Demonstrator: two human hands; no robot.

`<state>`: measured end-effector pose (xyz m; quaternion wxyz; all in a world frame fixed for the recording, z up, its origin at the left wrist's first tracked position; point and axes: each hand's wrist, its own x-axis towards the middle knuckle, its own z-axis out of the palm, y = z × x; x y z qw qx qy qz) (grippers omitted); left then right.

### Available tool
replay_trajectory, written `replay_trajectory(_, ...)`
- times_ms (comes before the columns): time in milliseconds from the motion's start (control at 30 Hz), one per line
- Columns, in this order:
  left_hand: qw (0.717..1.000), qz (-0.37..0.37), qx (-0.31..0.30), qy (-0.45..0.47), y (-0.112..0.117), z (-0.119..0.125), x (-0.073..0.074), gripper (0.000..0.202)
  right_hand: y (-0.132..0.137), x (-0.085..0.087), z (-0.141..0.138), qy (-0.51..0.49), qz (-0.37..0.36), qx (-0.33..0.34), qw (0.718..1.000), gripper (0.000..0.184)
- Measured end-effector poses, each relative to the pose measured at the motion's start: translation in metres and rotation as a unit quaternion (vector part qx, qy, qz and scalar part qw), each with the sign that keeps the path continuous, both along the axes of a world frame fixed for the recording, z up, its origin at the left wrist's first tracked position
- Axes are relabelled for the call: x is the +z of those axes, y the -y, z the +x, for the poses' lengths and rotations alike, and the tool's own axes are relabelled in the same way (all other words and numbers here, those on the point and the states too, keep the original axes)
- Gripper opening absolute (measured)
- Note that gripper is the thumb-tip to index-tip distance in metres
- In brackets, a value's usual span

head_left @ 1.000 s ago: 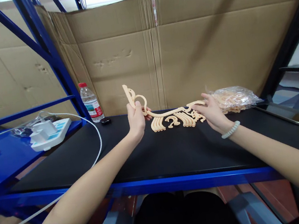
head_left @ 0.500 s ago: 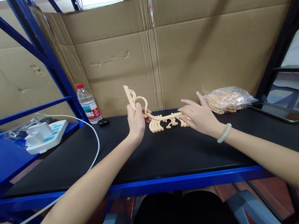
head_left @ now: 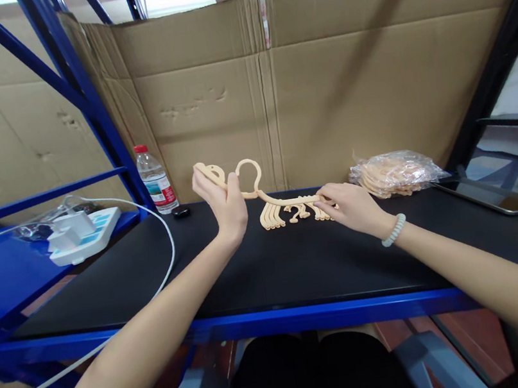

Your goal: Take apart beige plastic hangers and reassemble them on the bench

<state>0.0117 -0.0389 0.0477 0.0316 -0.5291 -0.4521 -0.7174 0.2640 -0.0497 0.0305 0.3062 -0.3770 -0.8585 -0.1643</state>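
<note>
A beige plastic clothes hanger point(head_left: 292, 201) is held up between both hands, its rounded hook standing at the middle. My left hand point(head_left: 226, 206) is closed round its left part, where a smaller curved piece sticks up above the fingers. At the other side, my right hand point(head_left: 354, 207) pinches the end of the right arm. Behind and below it, more beige hangers point(head_left: 272, 216) lie in a row on the black tabletop point(head_left: 269, 264), partly covered by the held one and my right hand.
A clear bag of beige hangers point(head_left: 395, 173) lies at the back right, beside a flat dark tablet-like device point(head_left: 493, 196). At left stand a water bottle point(head_left: 156, 180), a small black object point(head_left: 180, 211) and a power strip point(head_left: 85, 236) with a white cable. Cardboard point(head_left: 207, 111) walls the back.
My left hand has shifted left along the hanger, whose left part has tilted down and leftward. The hook now stands clear of that hand. My right fingers, spread before, have closed on the right end.
</note>
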Motion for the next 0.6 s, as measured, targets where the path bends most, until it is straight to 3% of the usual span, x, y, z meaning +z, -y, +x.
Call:
replay_trajectory(100,0.996,0.043,0.053,-0.06,0.012,0.004,0.006,0.074,-0.001,0.0,0.001,-0.034,-0.024,-0.017,0.999,0.022)
replay_trajectory(200,0.978,0.091,0.055,-0.181,0.027,0.013,0.007,0.071,-0.002,0.001,0.003,-0.048,-0.031,-0.028,0.998,0.024)
replay_trajectory(267,0.949,0.109,0.027,-0.295,0.034,0.021,0.002,0.061,-0.002,0.001,0.004,-0.045,-0.025,-0.03,0.998,0.026)
replay_trajectory(333,0.89,0.115,-0.042,-0.438,0.038,0.031,-0.008,0.051,-0.002,0.001,0.005,-0.022,-0.005,-0.027,0.999,0.027)
replay_trajectory(400,0.844,0.096,-0.085,-0.521,0.038,0.04,-0.019,0.048,0.0,0.0,0.007,0.009,0.02,-0.024,0.999,0.028)
replay_trajectory(600,0.801,0.028,-0.081,-0.592,0.039,0.058,-0.041,0.034,0.013,-0.012,0.016,0.03,0.015,-0.011,0.999,0.025)
